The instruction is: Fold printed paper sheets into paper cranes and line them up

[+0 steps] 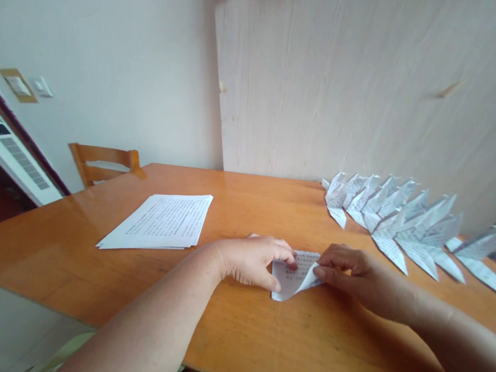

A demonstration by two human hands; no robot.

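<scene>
A small folded sheet of printed paper lies on the wooden table between my hands. One corner on its right side curls up, pinched between the thumb and fingers of my right hand. My left hand rests at the paper's left edge, thumb and fingers apart, touching it from above without gripping. Its remaining fingers are partly hidden behind the hand. To the right stand several folded paper pieces with upright pointed flaps, set in overlapping rows.
A stack of printed sheets lies on the left part of the table. Behind the table's far left corner is a wooden chair. A pale wood panel rises along the back edge. A white heater-like appliance stands at far left.
</scene>
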